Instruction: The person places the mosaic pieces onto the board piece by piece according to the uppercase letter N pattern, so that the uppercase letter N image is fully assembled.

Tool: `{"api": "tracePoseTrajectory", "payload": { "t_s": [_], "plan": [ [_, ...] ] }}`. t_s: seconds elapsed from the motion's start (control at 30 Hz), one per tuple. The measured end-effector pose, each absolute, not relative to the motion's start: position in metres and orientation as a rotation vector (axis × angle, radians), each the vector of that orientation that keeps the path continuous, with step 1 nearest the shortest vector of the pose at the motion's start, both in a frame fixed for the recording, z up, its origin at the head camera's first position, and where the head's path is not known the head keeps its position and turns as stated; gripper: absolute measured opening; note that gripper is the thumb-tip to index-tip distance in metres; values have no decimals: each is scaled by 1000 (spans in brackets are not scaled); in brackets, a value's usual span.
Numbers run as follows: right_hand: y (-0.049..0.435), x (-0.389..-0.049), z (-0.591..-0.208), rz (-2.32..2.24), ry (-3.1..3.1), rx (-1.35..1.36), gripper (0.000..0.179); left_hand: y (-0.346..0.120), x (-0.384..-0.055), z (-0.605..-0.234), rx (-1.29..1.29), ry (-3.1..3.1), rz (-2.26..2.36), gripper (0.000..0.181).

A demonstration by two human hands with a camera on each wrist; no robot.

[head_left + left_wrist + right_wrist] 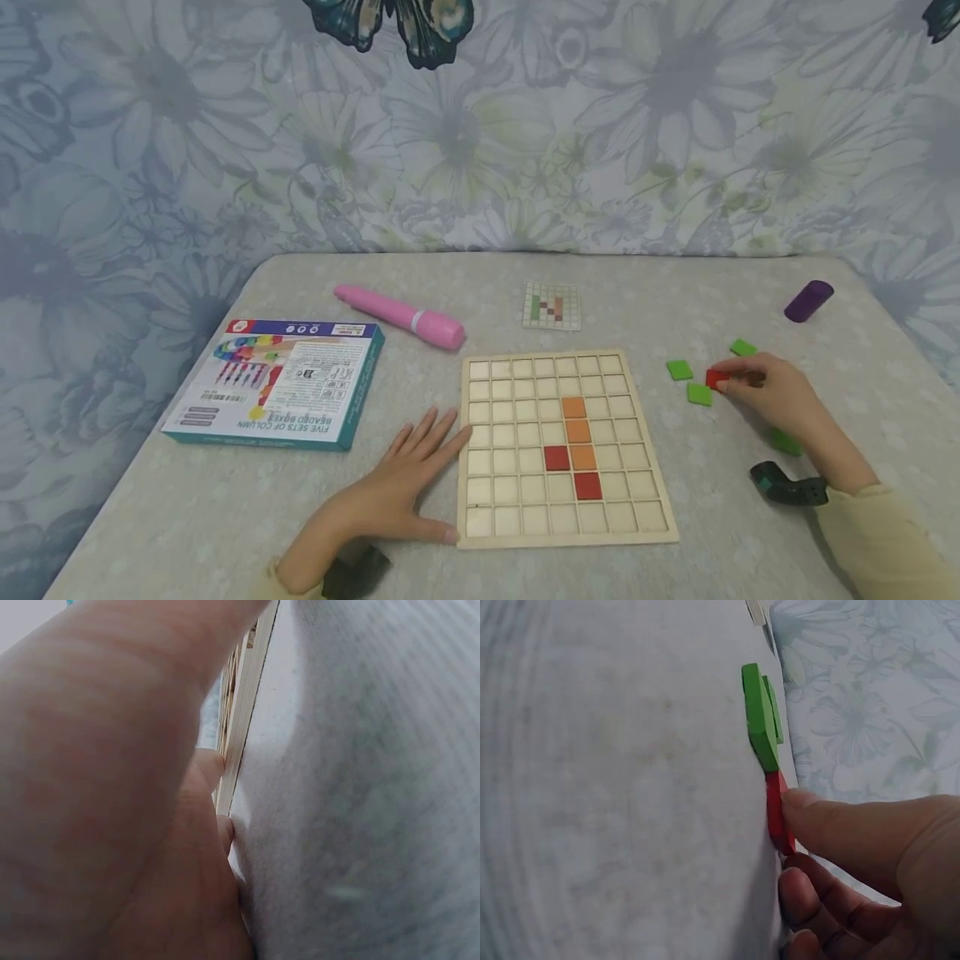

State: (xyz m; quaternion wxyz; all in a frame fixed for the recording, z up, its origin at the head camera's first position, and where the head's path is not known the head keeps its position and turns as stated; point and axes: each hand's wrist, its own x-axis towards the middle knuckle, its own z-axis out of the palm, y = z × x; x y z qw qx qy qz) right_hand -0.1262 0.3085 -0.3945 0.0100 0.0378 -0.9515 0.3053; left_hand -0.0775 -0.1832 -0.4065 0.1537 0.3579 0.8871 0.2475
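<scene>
My left hand (401, 492) lies with spread fingers at the left edge of a wooden grid board (508, 459), thumb and fingertips touching it. Set in the board's squares are orange tiles (577, 431) in a column and two red tiles, one (557, 458) left of the lowest orange and another (588, 486) below it. On the right, my right hand (776, 396) pinches a loose red tile (716, 380), thumb on top in the right wrist view. Green tiles (699, 394) lie around that hand, one right against the red tile (775, 806).
A small pattern card (551, 306) lies behind the board. At the left are a boxed bead set (277, 383) and a thick pink pen-shaped object (397, 315). A purple cylinder (808, 301) lies at the back right. Floral fabric (480, 125) hangs behind the table.
</scene>
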Motion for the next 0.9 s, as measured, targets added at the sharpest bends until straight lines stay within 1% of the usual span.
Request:
{"api": "tracePoseTrajectory", "payload": {
  "t_s": [0.27,0.4,0.47,0.57,0.7,0.9],
  "plan": [
    [302,-126,-395,898,-2952,61,18,-183,-78,-405,1026,2540,697,111],
    [297,-125,-384,877,-2887,108,13,-184,-78,-404,1026,2546,686,111],
    [291,-125,-376,920,-2842,145,13,-183,-78,-403,1019,2540,687,111],
    [272,-124,-362,1024,-2783,201,15,-183,-79,-403,1004,2528,691,111],
    [231,-128,-350,1265,-2748,267,18,-184,-78,-404,1033,2544,691,110],
    [170,-134,-356,1808,-2692,424,18,-184,-78,-405,1060,2567,677,110]
  ]
}}
